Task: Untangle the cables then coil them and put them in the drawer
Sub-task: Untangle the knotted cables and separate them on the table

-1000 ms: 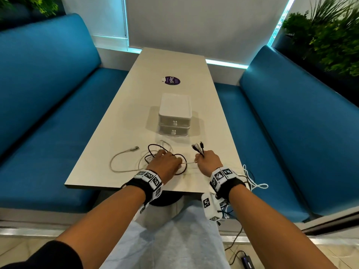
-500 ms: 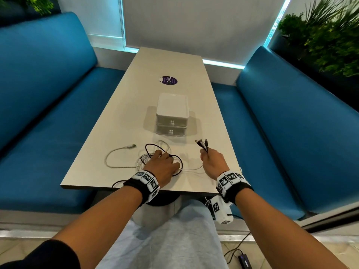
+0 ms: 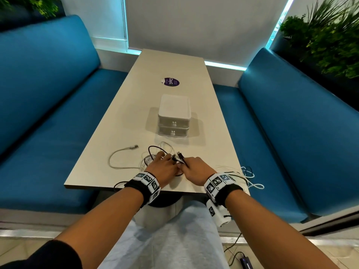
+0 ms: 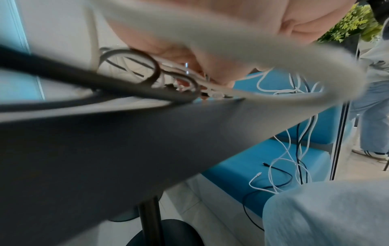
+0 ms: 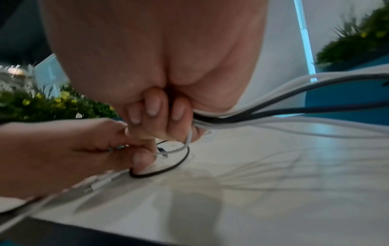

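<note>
Still untangling. My right hand is fisted round a bundle of cable ends; left hand pinches a strand in the tangle on the worktop. Hands touching. Next: pull one cable free w/o tightening knots. Drawer closed.

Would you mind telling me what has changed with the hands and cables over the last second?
The right hand, gripping its bundle of cable ends, swung left to meet the left hand over the tangled cables. The left hand stayed on the tangle. The drawer unit remains closed and the white cable end unmoved.
</note>
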Demonstrator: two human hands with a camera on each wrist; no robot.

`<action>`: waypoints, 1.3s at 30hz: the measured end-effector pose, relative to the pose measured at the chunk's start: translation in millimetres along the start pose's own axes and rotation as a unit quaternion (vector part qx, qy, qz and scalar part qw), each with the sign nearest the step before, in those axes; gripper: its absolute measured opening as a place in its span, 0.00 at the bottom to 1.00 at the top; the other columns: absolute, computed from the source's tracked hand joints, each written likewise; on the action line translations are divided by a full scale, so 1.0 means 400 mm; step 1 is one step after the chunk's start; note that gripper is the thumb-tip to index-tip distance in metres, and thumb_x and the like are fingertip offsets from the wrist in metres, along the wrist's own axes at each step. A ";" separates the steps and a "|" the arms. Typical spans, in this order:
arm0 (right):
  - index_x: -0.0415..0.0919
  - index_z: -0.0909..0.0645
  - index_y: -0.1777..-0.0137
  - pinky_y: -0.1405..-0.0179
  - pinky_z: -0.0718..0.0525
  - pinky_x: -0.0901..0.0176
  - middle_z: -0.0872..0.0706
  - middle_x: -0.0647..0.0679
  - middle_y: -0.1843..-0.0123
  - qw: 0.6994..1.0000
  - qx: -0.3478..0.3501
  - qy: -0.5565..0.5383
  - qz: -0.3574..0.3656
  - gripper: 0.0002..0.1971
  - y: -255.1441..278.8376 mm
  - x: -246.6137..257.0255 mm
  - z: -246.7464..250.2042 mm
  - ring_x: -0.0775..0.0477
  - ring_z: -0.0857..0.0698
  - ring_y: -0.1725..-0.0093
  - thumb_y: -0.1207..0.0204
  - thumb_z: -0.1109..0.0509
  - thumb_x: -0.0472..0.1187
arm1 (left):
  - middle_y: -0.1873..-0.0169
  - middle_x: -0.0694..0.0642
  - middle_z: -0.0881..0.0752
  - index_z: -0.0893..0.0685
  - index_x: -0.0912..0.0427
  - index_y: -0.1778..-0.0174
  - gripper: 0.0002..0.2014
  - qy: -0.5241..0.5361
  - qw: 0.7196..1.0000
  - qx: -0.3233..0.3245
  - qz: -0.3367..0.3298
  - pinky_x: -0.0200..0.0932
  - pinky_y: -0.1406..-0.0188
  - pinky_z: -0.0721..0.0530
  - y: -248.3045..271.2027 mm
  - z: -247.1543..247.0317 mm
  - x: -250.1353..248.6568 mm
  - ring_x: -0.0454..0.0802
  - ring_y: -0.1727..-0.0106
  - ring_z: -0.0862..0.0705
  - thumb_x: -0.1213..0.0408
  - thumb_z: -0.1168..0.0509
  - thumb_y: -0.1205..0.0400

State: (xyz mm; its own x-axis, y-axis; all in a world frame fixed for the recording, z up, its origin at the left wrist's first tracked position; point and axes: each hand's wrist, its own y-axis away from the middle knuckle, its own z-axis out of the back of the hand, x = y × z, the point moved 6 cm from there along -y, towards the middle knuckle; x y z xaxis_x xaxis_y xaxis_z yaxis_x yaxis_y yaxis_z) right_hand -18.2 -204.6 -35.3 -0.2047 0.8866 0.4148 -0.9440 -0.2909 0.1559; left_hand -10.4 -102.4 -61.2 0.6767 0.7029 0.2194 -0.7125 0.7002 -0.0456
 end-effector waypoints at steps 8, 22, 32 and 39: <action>0.39 0.21 0.36 0.52 0.18 0.49 0.16 0.37 0.44 0.971 0.019 0.193 -0.141 0.17 0.052 -0.164 0.039 0.34 0.15 0.46 0.14 0.47 0.46 | 0.59 0.47 0.16 0.16 0.45 0.61 0.06 0.020 0.999 -0.035 0.024 0.60 0.44 0.24 0.013 -0.018 0.098 0.54 0.52 0.17 0.60 0.25 0.27; 0.41 0.24 0.40 0.53 0.18 0.42 0.13 0.35 0.49 0.988 -0.107 0.003 -0.116 0.16 -0.011 -0.072 0.022 0.30 0.16 0.49 0.14 0.48 0.48 | 0.52 0.50 0.11 0.17 0.47 0.46 0.09 0.005 0.999 0.009 0.040 0.60 0.31 0.39 -0.044 0.007 0.016 0.56 0.41 0.20 0.57 0.43 0.14; 0.41 0.26 0.37 0.54 0.17 0.43 0.14 0.34 0.50 0.996 -0.025 0.038 -0.074 0.15 -0.015 -0.076 -0.032 0.28 0.16 0.51 0.13 0.46 0.50 | 0.46 0.51 0.15 0.15 0.52 0.46 0.12 0.044 0.997 -0.020 0.062 0.58 0.32 0.35 -0.028 -0.005 0.053 0.56 0.36 0.23 0.52 0.42 0.13; 0.44 0.28 0.34 0.62 0.17 0.48 0.16 0.38 0.53 0.977 -0.038 0.163 -0.135 0.13 0.030 -0.174 0.047 0.34 0.14 0.57 0.12 0.48 0.46 | 0.39 0.47 0.18 0.16 0.47 0.41 0.12 0.058 0.995 0.002 0.081 0.55 0.28 0.41 -0.008 -0.020 0.114 0.51 0.29 0.29 0.55 0.43 0.14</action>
State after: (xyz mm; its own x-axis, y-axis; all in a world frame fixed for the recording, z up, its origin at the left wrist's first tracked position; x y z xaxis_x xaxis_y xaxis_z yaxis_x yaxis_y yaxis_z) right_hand -10.5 -276.7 -45.6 -0.0061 0.9983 0.0579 -0.9890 -0.0145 0.1472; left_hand 24.1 -71.7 -58.9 0.5690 0.8168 0.0959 -0.8149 0.5756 -0.0679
